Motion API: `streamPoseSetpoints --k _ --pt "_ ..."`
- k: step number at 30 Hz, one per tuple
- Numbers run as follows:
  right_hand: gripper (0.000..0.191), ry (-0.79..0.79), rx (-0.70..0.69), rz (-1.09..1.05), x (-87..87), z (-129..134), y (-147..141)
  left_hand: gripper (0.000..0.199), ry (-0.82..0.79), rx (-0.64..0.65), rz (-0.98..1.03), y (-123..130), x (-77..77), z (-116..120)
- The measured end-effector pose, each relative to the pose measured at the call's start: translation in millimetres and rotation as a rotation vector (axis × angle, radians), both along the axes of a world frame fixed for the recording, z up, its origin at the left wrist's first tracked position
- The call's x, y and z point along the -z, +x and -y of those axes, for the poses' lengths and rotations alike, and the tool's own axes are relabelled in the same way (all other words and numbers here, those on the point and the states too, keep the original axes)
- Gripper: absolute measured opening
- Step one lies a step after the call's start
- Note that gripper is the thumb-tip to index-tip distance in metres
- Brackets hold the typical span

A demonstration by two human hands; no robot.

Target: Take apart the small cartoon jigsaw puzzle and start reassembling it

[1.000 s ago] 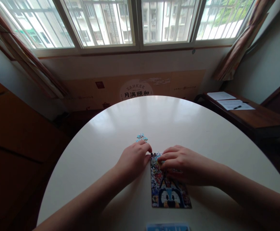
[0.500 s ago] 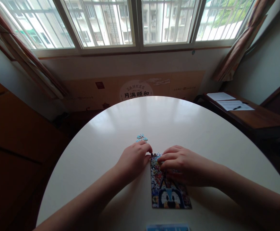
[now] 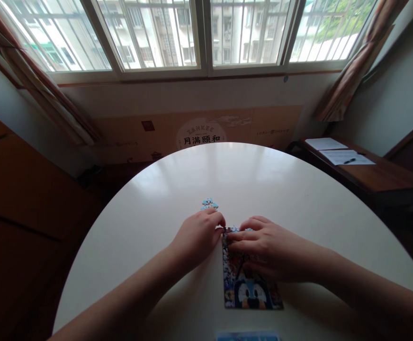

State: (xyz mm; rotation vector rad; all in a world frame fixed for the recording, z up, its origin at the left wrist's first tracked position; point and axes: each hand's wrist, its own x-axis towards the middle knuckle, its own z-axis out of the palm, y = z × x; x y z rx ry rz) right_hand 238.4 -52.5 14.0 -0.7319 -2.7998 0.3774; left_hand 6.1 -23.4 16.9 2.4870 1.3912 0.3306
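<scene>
A: Where is the puzzle [image 3: 247,286] placed?

B: It is laid flat on the round white desk [image 3: 139,213], and a blue cartoon dog's face is shown near its lower edge. Much of its upper part is covered by the right hand [image 3: 275,248].

A: How is that hand held?

B: It is loosely opened, with the fingers spread and slightly bent, and they are rested across the puzzle from the right. Whether a piece is kept beneath them cannot be told.

A: And the left hand [image 3: 197,234]?

B: Its thumb and forefinger are brought nearly together at the puzzle's upper left corner. Whether anything is gripped there cannot be told.

A: What else is seen?

B: Light blue loose pieces [image 3: 209,203] are clustered just beyond the left hand. A flat blue item [image 3: 247,337] is cut off by the bottom edge of the view. To the right, 2 lots of white papers [image 3: 334,155] are spread on a brown side table [image 3: 394,173].
</scene>
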Motion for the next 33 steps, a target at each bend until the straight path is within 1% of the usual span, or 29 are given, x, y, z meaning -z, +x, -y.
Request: streamPoseSetpoints --k 11,20,28,33 --pt "0.037 0.005 -0.011 -0.011 3.3 1.0 -0.7 0.011 -0.048 -0.006 0.036 0.0 0.5 -1.2" --pt "0.038 0.006 -0.007 -0.008 2.1 1.3 -1.6 0.01 -0.028 0.008 0.043 0.1 2.3 -1.3" --pt "0.039 -0.008 -0.006 -0.018 3.6 1.2 -0.7 0.011 -0.027 0.029 0.025 0.8 -4.9 3.1" --pt "0.038 -0.007 -0.007 -0.009 2.2 1.2 -1.0 0.009 -0.03 0.041 0.007 1.7 -6.3 3.8"
